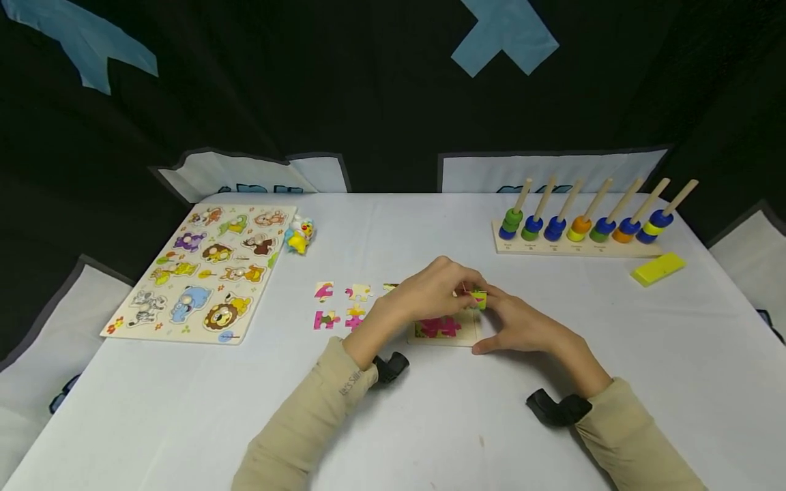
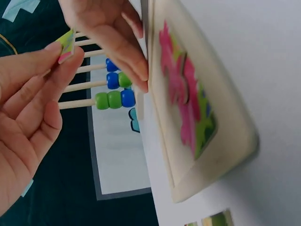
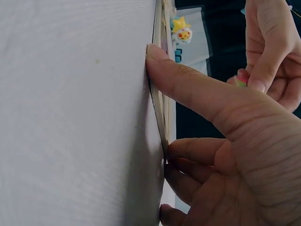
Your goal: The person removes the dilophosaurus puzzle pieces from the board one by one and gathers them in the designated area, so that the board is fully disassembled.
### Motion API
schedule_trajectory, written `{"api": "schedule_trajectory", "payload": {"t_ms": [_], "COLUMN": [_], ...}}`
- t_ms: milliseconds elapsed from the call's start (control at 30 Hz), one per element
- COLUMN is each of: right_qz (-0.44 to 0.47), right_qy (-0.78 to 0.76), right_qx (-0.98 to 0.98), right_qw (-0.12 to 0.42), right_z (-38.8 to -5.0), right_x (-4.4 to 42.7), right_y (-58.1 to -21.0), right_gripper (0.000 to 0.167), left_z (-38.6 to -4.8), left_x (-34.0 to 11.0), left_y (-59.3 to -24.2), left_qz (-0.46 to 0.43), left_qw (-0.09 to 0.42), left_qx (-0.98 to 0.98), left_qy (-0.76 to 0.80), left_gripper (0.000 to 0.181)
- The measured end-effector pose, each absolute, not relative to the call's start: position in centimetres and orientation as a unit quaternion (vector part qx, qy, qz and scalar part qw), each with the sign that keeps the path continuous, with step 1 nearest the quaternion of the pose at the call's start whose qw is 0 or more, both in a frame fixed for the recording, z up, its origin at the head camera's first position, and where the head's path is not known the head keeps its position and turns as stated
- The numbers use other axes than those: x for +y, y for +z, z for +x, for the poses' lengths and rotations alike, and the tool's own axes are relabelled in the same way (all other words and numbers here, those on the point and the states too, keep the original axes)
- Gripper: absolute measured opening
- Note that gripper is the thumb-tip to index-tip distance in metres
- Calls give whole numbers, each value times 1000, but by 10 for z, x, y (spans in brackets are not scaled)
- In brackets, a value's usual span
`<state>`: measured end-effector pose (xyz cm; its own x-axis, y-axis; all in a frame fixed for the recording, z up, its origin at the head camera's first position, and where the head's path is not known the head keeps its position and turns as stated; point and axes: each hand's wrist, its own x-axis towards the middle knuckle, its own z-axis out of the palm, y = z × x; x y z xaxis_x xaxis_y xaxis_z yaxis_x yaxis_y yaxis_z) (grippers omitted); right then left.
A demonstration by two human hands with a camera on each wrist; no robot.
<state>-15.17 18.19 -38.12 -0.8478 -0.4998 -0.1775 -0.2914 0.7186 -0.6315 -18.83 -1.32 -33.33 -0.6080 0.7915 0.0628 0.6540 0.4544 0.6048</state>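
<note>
Between thumb and fingertips my left hand [image 1: 430,290] pinches a small green and pink jigsaw piece [image 2: 67,44], held up above a wooden puzzle tray [image 1: 469,332]. Pink and green pieces fill the near part of that tray, while the hands hide much of its far part in the head view. My right hand [image 1: 522,324] grips the tray's right side, with its thumb [image 3: 157,52] on the near edge and the other fingers bent against the rim. Several loose jigsaw pieces [image 1: 323,292] lie on the table left of the tray, some partly behind the left forearm.
A large animal peg board [image 1: 184,335] lies at the left, with a small white and yellow toy figure [image 1: 300,235] beside it. A wooden bead counter [image 1: 577,249] stands at the back right, a yellow block [image 1: 658,269] in front of it. The table [image 1: 479,423] has a white cloth.
</note>
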Motion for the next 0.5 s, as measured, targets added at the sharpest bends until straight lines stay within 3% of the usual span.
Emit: {"api": "schedule_trajectory", "payload": {"t_ms": [167, 500], "right_qz": [-226, -219], "right_qy": [-301, -283], "right_qx": [911, 917], "right_qw": [171, 176], "right_z": [-153, -153], "right_x": [179, 181], "right_y": [-380, -380], "right_gripper": [88, 101], "left_z": [-188, -186], "left_x": [-24, -36], "left_y": [-324, -313], "left_qz": [409, 418], "left_qw": [108, 59], "left_qx": [848, 836], "left_qy": [320, 351], "left_gripper": [23, 32]}}
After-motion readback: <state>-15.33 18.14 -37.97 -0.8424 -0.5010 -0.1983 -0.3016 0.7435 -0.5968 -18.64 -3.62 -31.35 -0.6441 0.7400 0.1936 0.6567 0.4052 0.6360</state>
